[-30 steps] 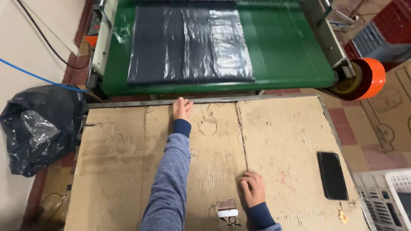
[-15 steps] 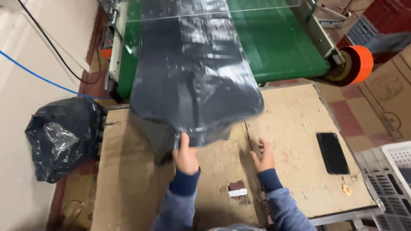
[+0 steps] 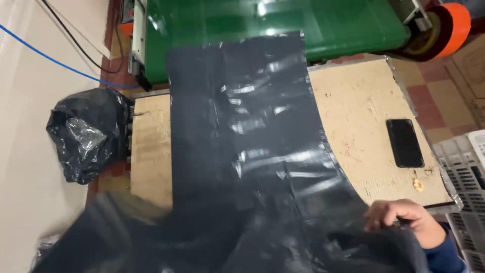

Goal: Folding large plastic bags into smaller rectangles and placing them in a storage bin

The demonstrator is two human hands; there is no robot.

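Note:
A long black plastic sheet (image 3: 242, 141) runs from the green conveyor belt (image 3: 283, 25) down over the cardboard-covered table (image 3: 364, 106) and off its near edge. My right hand (image 3: 401, 220) grips the sheet's right edge at the lower right, fingers curled over the plastic. My left hand is hidden; the sheet's lower left part is blurred and covers where it would be.
A black phone (image 3: 404, 143) lies on the table's right side. A full black rubbish bag (image 3: 86, 134) sits on the floor at left. An orange roller (image 3: 447, 28) is at the conveyor's right end. A white plastic crate (image 3: 467, 187) stands at right.
The black sheet has been drawn off the conveyor toward me and now hangs past the table's near edge. My hands have moved down; the left one has gone out of sight.

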